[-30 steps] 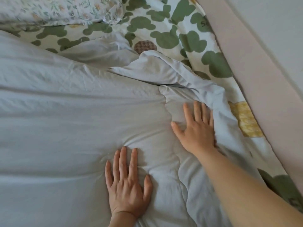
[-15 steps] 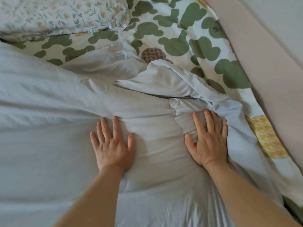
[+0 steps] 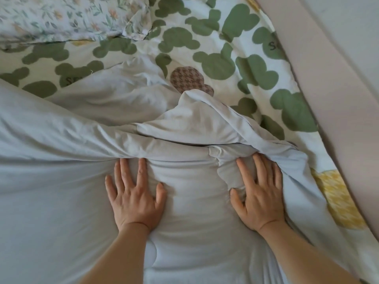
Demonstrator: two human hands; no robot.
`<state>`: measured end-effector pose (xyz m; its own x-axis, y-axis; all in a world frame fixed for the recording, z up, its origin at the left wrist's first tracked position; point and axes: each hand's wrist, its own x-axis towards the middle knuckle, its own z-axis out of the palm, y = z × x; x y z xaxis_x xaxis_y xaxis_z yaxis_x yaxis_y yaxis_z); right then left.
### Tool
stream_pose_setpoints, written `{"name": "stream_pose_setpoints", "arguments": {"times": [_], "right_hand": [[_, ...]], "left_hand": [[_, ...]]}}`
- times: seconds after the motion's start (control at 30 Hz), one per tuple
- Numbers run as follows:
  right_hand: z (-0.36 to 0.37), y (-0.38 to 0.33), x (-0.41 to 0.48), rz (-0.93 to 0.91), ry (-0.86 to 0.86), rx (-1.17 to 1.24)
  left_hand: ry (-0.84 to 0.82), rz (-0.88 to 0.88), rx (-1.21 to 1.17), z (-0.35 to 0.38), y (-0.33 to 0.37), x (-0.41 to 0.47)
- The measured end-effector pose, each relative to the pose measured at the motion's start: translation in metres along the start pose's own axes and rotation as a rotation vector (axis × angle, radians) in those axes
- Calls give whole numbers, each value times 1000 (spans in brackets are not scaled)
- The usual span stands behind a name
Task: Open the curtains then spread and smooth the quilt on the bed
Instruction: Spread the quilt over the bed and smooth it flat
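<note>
A pale blue quilt (image 3: 61, 181) covers most of the bed, and its upper right corner (image 3: 205, 117) is bunched and folded over on itself. My left hand (image 3: 134, 193) lies flat on the quilt with its fingers spread. My right hand (image 3: 260, 193) presses flat beside it, its fingers against the raised fold at the quilt's right edge. Neither hand grips the cloth. Under the quilt lies a white sheet with green mouse-head shapes (image 3: 215, 62). No curtains are in view.
A floral pillow (image 3: 67, 17) lies at the top left of the bed. A beige padded bed frame (image 3: 332, 119) runs diagonally down the right side, with a pale wall (image 3: 352, 21) behind it.
My left hand has slid up the quilt from near the bottom edge to level with my right hand. The view has shifted toward the head of the bed, and the corner fold looks more bunched.
</note>
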<state>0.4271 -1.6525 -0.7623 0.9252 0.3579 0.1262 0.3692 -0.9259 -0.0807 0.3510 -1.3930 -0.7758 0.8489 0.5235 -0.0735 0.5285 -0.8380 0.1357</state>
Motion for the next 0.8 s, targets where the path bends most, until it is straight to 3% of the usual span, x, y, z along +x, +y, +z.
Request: {"name": "stream_pose_setpoints", "arguments": {"times": [0.2, 0.3, 0.33, 0.5, 0.6, 0.7, 0.8], "right_hand": [[-17, -50, 83, -153, 247, 444], [-35, -89, 144, -132, 320, 460], [-42, -100, 162, -107, 256, 409], [-45, -124, 210, -67, -484, 79], [-37, -121, 207, -57, -596, 196], [-29, -115, 196, -95, -495, 269], [-34, -97, 202, -147, -162, 220]], "left_hand": [[-16, 1, -13, -1, -1, 3], [-8, 3, -20, -2, -1, 4], [-4, 5, -24, -2, -1, 3], [-5, 13, -21, -1, -3, 4], [-7, 12, -17, -1, -3, 5], [9, 20, -28, -1, -3, 5], [23, 18, -53, -1, -3, 4]]}}
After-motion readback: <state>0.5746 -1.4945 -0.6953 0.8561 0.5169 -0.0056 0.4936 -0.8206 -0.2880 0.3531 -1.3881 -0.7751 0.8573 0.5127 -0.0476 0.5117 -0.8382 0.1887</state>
